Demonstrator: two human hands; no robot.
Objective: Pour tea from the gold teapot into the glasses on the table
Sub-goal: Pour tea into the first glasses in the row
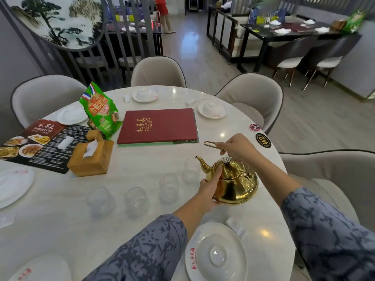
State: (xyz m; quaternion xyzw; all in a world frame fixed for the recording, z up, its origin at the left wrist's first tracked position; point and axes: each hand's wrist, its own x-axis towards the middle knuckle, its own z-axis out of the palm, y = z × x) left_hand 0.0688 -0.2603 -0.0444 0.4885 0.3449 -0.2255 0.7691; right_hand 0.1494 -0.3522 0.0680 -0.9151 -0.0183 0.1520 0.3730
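A gold teapot stands upright on the white round table, its spout pointing left. My right hand grips the thin wire handle raised above the lid. My left hand is pressed against the pot's left side, below the spout. Several clear, seemingly empty glasses stand in a curved row to the left of the pot: the nearest glass right by the spout, then a second glass, a third glass and the farthest glass.
A red menu lies at the table's middle, with a green snack bag and a wooden tissue box to its left. A covered white plate sits near me. Other white plates ring the table's edge. Chairs surround the table.
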